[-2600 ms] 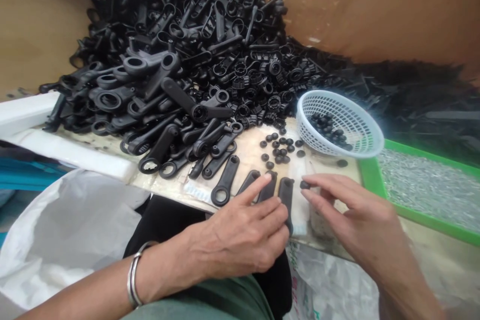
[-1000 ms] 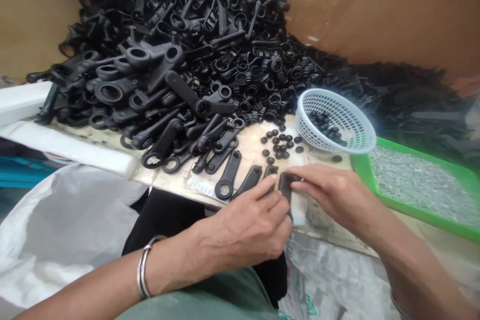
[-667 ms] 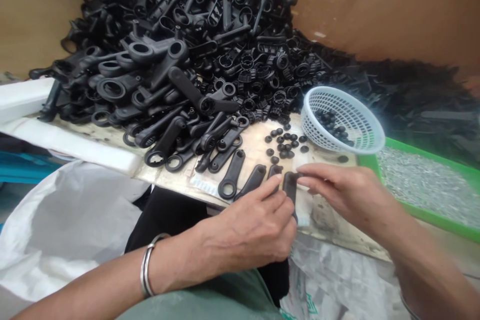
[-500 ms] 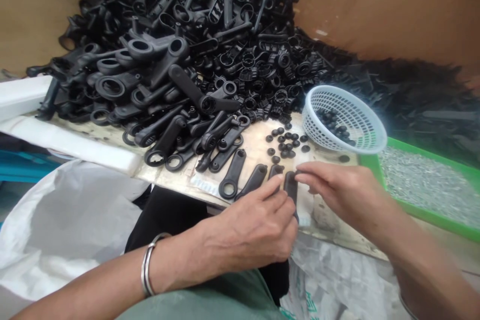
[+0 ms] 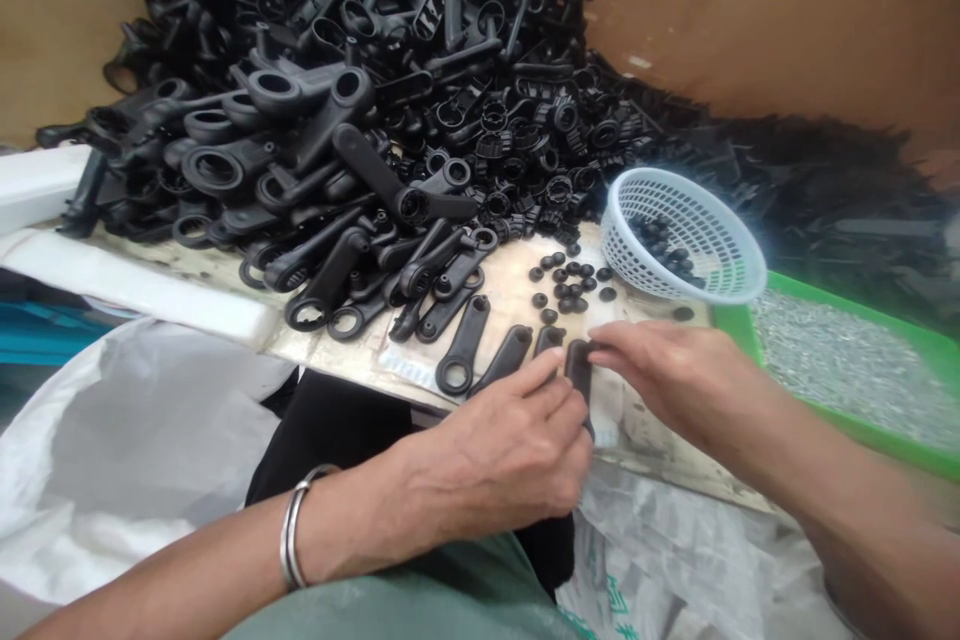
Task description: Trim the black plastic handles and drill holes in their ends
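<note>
My left hand is closed around a black plastic crank handle at the table's front edge; the fingers cover its lower part. At the upper end of this same handle, my right hand is pinched together. Whatever sits between those fingertips is too small and hidden to make out. Just left of the held handle, another black handle lies partly behind my left fingers. Farther left are a second handle and one with a ring end. Several small black round caps lie loose beyond my hands.
A large heap of black plastic parts fills the back. At the right stand a pale blue mesh basket with black caps and a green tray of small metal pieces. A white sack hangs at lower left; white foam strips edge the table.
The whole view has shifted slightly. Both hands stay at the same handle, with hardly any visible movement of the fingers.
</note>
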Action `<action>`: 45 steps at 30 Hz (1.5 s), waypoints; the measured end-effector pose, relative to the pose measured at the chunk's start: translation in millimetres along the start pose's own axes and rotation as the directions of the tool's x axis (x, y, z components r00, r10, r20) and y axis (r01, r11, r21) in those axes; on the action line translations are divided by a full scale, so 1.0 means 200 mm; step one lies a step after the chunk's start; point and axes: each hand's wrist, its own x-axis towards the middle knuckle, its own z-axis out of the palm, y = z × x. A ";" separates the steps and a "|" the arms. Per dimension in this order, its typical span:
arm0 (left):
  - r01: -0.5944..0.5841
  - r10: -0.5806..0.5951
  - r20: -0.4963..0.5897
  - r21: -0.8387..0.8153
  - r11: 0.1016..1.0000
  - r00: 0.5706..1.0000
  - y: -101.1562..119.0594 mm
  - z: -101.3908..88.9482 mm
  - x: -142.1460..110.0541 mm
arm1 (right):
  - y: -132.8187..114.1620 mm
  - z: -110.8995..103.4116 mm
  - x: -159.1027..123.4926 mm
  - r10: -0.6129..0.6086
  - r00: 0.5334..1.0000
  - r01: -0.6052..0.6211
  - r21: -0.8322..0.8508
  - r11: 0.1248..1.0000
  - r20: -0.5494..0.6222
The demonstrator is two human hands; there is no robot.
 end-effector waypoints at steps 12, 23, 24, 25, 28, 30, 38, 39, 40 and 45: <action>0.015 -0.015 -0.005 -0.028 0.999 1.000 0.00 0.01 -0.01 | -0.06 -0.03 -0.02 0.102 0.994 -0.103 -0.026 0.994 -0.024; 0.016 -0.016 0.006 -0.034 0.999 1.000 -0.01 0.00 -0.01 | -0.02 -0.03 0.02 -0.063 0.995 0.065 0.017 0.998 -0.072; 0.019 -0.019 0.002 -0.041 0.999 1.000 0.00 0.00 -0.01 | -0.04 -0.03 0.02 -0.068 0.993 0.070 0.011 0.998 -0.092; 0.021 -0.021 -0.001 -0.048 0.999 1.000 0.00 0.01 -0.02 | -0.04 -0.03 0.02 -0.072 0.991 0.072 0.001 0.997 -0.115; 0.028 -0.028 0.006 -0.069 0.997 1.000 0.00 0.01 -0.01 | -0.06 -0.01 0.00 -0.060 0.975 0.059 -0.012 0.998 -0.213; 0.025 -0.024 0.020 -0.075 0.997 1.000 0.00 0.01 -0.01 | -0.07 0.00 -0.01 -0.043 0.965 0.041 -0.014 0.999 -0.258; 0.025 -0.021 0.044 -0.085 0.996 0.999 -0.01 0.00 0.00 | -0.08 0.05 -0.02 0.034 0.963 -0.025 0.038 0.999 -0.267; 0.022 -0.018 0.050 -0.085 0.996 0.999 -0.01 0.00 0.00 | -0.08 0.04 -0.02 0.049 0.965 -0.030 0.078 0.997 -0.258; 0.022 -0.017 0.056 -0.083 0.996 0.998 -0.01 -0.01 -0.01 | -0.07 0.03 -0.04 0.071 0.966 -0.042 0.122 0.992 -0.248; 0.029 -0.025 0.057 -0.084 0.996 0.998 -0.01 -0.01 -0.02 | 0.07 -0.06 -0.21 0.311 0.915 -0.289 0.119 0.950 -0.256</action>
